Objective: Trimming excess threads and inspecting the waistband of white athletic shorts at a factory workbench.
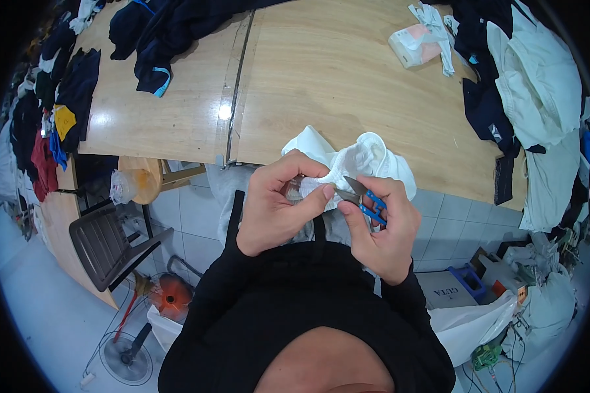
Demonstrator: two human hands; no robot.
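A white garment (393,167) lies bunched over the near edge of the table, part of it drawn toward me. My left hand (283,203) pinches a gathered, ribbed-looking part of it between thumb and fingers. In my right hand (392,229) is a pair of thread snips (373,208) with blue handles and dark metal blades. The blades stand apart and point left, right by the left thumb tip and the pinched cloth. Whether a thread lies between them is too small to tell.
Dark navy garments (170,39) lie at the table's (321,78) far left. White and navy clothes (537,85) are heaped on the right, near a tissue pack (416,46). Below left stand a wooden stool (152,180), a brown chair (105,242) and a fan (128,357).
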